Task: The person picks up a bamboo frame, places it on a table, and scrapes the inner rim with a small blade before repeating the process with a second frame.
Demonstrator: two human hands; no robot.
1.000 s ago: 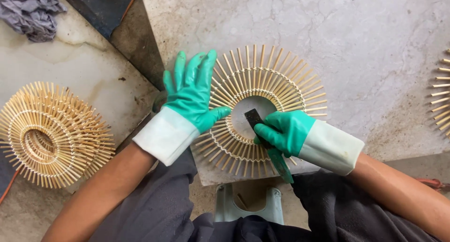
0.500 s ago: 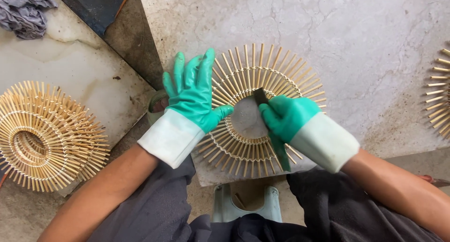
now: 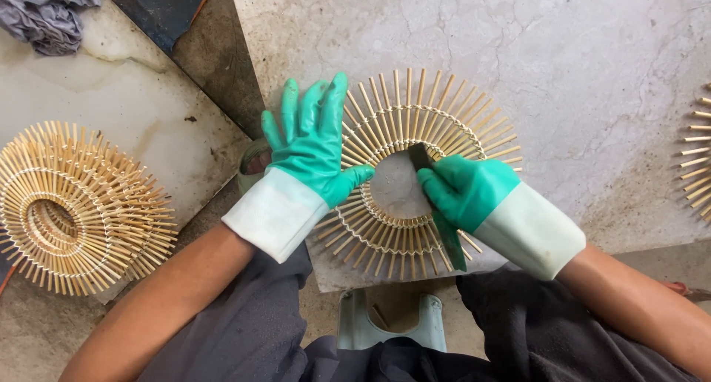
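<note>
Head view: the left hand (image 3: 315, 149) lies flat, fingers spread, pinning a bamboo ring (image 3: 415, 171) on the bench (image 3: 592, 71); the right hand (image 3: 466, 189), its grip closed, works a dark tool (image 3: 437, 204) best kept steady along the inner rim.

Single head-worn camera looks steeply down from close above the person's lap onto the stone slab (image 3: 592, 71), the near edge toward the viewer.
</note>
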